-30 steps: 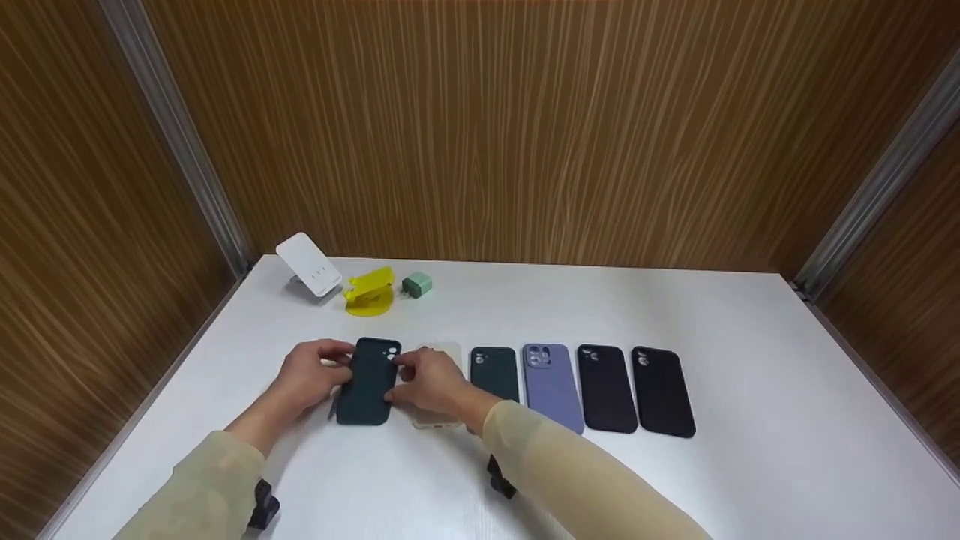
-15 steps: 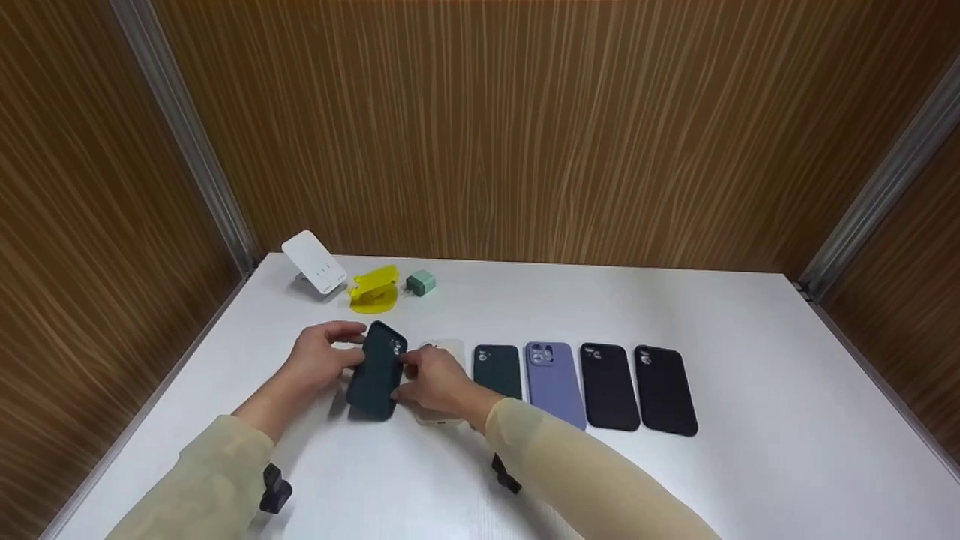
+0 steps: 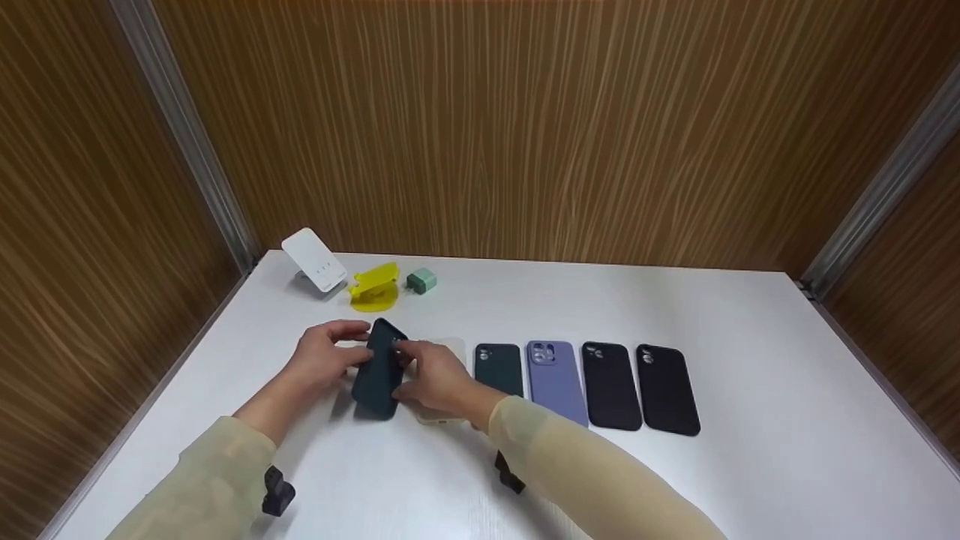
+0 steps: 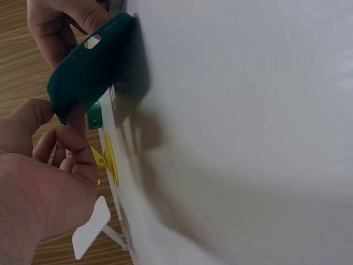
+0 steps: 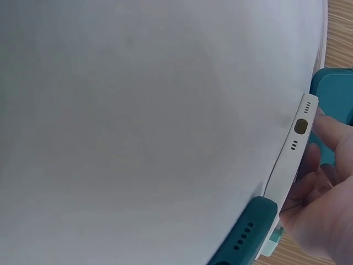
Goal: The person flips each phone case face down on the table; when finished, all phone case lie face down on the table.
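A dark green phone case (image 3: 377, 379) is tilted up, its left side raised off the table. My left hand (image 3: 319, 358) pinches its left edge between thumb and fingers, which the left wrist view shows with the left hand (image 4: 49, 171) closest to the camera. At the opposite edge, my right hand (image 3: 441, 379) grips the case with fingertips and thumb. Beneath the right hand lies a clear whitish phone case (image 3: 454, 351), partly hidden; its lower edge with port cutouts shows in the right wrist view. Further right lies a second dark green case (image 3: 498, 367), partly covered by the right forearm.
A lavender phone case (image 3: 556, 382) and two black ones, a nearer black case (image 3: 612, 386) and an outer black case (image 3: 669, 391), continue the row. Behind stand a white phone stand (image 3: 313, 260), a yellow stand (image 3: 373, 287) and a green plug adapter (image 3: 421, 280). Wood-grain walls enclose the table.
The held green case has gone from lying nearly flat to tilted, its left side lifted. It shifted slightly right with my left hand. My right fingers moved further over its right edge.
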Available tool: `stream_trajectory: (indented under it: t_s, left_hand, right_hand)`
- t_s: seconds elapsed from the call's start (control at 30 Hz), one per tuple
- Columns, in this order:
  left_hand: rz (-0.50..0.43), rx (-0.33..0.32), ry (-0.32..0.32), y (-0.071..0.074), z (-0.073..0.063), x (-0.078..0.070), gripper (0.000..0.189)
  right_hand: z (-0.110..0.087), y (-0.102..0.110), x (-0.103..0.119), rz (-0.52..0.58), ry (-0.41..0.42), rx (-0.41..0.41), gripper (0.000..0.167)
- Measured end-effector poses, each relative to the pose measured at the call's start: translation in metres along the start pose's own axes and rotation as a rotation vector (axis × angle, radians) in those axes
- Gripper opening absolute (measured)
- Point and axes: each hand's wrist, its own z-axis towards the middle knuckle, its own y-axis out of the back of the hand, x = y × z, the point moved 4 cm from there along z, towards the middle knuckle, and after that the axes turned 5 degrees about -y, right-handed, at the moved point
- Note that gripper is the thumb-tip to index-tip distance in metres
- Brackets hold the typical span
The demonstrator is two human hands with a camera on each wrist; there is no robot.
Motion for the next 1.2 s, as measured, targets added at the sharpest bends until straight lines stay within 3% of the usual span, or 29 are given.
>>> stream_trajectory:
  t_s: [0.3,0.43,0.6,0.8,1.0,1.2]
  left_hand:
    - [-0.011,0.005,0.014,0.0,-0.001,0.003,0.053]
    - [-0.01,0.01,0.021,-0.001,-0.003,0.004,0.054]
    - [-0.009,0.023,0.011,-0.001,-0.001,0.002,0.055]
    - [-0.032,0.044,0.013,-0.003,-0.001,-0.001,0.058]
    - [-0.078,0.076,0.019,-0.009,-0.002,-0.003,0.061]
    - [-0.137,0.123,0.013,-0.015,-0.003,-0.005,0.064]
  right_hand:
    - [0.008,0.007,0.001,0.016,-0.003,0.059,0.07]
    - [0.012,0.015,-0.002,0.221,-0.096,0.16,0.061]
    - [0.013,0.023,-0.008,0.552,-0.207,0.269,0.049]
    - [0.011,0.024,-0.012,0.913,-0.314,0.353,0.048]
    - [0.009,0.023,-0.015,1.021,-0.322,0.367,0.048]
    - [0.006,0.024,-0.015,1.038,-0.31,0.373,0.044]
